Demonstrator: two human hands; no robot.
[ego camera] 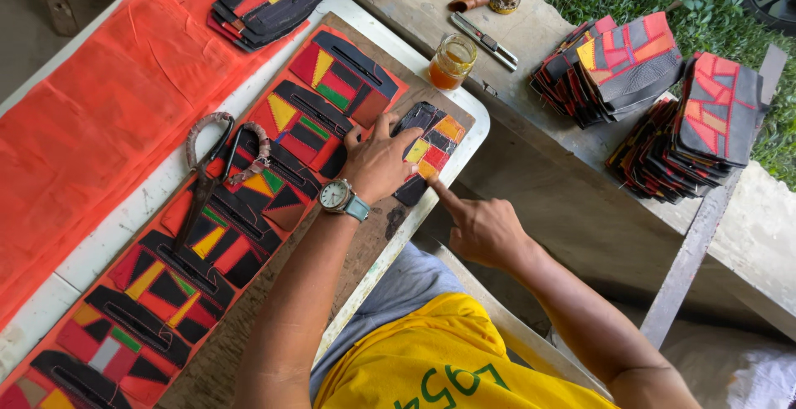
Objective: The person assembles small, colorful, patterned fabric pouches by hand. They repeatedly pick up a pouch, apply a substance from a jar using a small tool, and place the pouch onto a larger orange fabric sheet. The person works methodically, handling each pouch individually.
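Note:
My left hand (377, 163), with a wristwatch (341, 197) on the wrist, lies flat with spread fingers on a black patchwork piece (431, 139) with red, yellow and orange patches. It presses that piece onto the wooden board (377, 239). My right hand (477, 225) points its index finger at the lower edge of the same piece and touches it. A row of similar patchwork pieces (224, 235) lies on an orange strip along the board.
Large scissors (211, 172) with wrapped handles lie on the strip. An open jar of amber liquid (452, 60) stands beyond the board. Stacks of patchwork pieces (618, 60) (705, 119) sit on the concrete ledge at right. Orange cloth (99, 110) covers the left.

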